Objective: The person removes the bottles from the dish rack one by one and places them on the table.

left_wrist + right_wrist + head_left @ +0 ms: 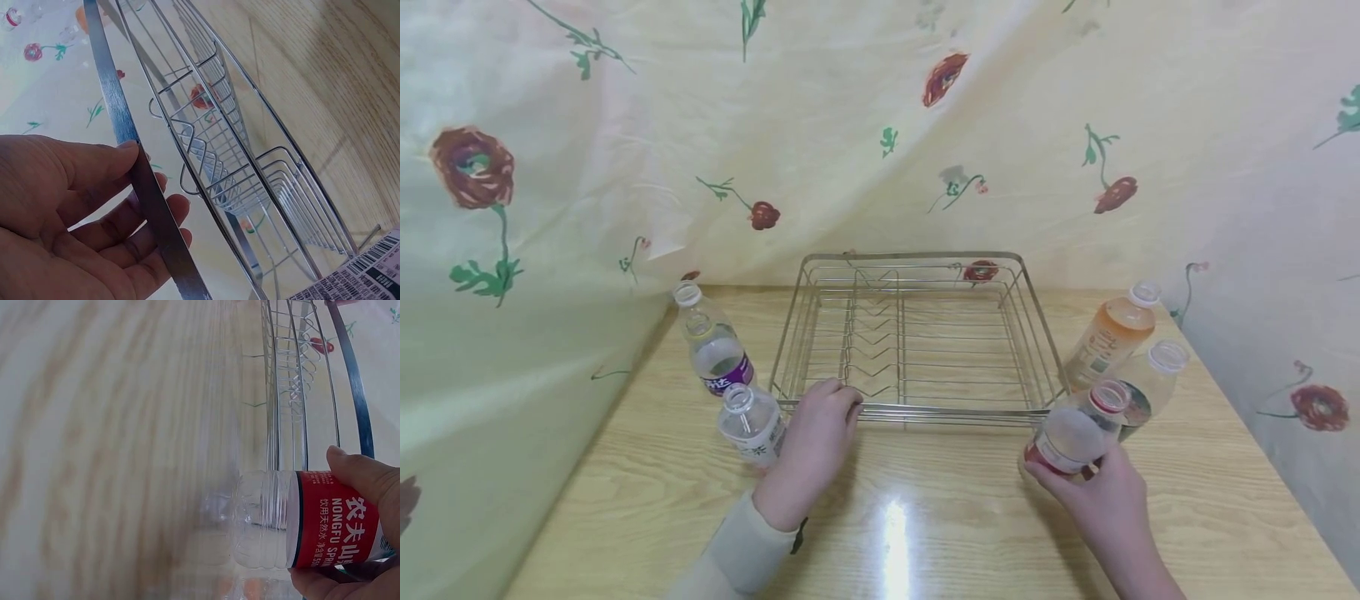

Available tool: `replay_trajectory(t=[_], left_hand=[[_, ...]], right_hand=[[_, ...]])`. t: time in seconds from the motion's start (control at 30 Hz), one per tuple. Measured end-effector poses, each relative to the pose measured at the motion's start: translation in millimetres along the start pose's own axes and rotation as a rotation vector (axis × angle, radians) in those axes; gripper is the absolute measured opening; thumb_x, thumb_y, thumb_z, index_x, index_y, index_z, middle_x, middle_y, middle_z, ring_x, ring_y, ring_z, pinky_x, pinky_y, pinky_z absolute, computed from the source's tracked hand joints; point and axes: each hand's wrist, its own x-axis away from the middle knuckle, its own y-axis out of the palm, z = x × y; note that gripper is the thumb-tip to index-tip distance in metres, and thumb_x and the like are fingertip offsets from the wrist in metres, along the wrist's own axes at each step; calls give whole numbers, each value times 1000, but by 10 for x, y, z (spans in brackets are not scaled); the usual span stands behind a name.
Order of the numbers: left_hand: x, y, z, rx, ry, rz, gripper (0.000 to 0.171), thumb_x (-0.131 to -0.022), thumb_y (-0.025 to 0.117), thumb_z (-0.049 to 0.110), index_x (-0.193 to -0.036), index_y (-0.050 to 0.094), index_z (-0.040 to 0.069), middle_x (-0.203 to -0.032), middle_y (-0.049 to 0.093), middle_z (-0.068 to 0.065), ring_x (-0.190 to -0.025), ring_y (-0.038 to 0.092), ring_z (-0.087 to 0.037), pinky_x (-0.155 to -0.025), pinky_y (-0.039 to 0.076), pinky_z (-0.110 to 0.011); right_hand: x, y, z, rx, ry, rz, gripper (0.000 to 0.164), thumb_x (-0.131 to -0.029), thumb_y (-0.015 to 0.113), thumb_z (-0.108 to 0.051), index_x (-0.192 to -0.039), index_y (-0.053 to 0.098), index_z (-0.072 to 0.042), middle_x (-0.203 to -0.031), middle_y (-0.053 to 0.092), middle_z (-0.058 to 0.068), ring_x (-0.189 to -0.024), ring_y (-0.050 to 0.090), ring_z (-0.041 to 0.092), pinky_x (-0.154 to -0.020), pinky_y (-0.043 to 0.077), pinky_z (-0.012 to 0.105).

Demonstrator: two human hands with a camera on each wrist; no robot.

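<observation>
A wire dish rack [917, 257] stands at the middle of a wooden table [925, 517]. My left hand [842, 404] grips its near rim at the left corner. In the left wrist view the thumb lies on one side of the flat metal rim [112, 94] and the fingers [172, 209] curl on the other side. My right hand [1075, 468] grips a clear bottle with a red label [1078, 429] just off the rack's near right corner. In the right wrist view the thumb [365, 475] lies over the red label [331, 519], and the bottle's base points toward the table.
A purple-labelled bottle [718, 350] and a small clear bottle [751, 421] stand left of the rack, by my left hand. An orange drink bottle [1108, 333] and another clear bottle [1150, 379] stand on the right. Floral cloth [550, 250] walls in the table's back and sides.
</observation>
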Motion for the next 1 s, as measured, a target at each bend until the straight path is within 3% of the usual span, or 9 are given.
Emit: replay_trajectory(t=[0.33,0.73,0.87,1.0], left_hand=[[2,13,4,7,-20,-22,5,-88,79,5,-92,76,4,-84,63,-2,-80,60,-20,-74,56,-36],[1,-6,21,8,-36,-29,4,-89,78,6,-92,76,5,-86,63,-2,-82,61,-21,-76,56,-37],[1,-9,24,1,-42,-29,4,-89,78,7,-92,76,5,-85,63,-3,-82,61,-21,-76,56,-37],[-1,-7,24,-4,-38,-21,4,-89,78,6,-91,76,5,-86,64,-3,-82,62,-22,-77,57,-37]], right_hand=[[17,-20,-13,-12,58,-12,92,-71,95,-36,-141,46,-2,-133,58,20,-123,54,44,-96,49,54],[127,-176,-197,-13,125,41,98,-71,90,-51,-148,45,-11,-148,50,17,-134,47,44,-101,44,58],[142,-231,-265,-32,101,123,103,-70,94,-42,-155,41,-17,-150,50,11,-135,47,36,-106,44,36],[153,-256,-314,-55,54,218,107,-67,98,-30,-157,40,-17,-146,54,11,-133,52,28,-101,39,13]])
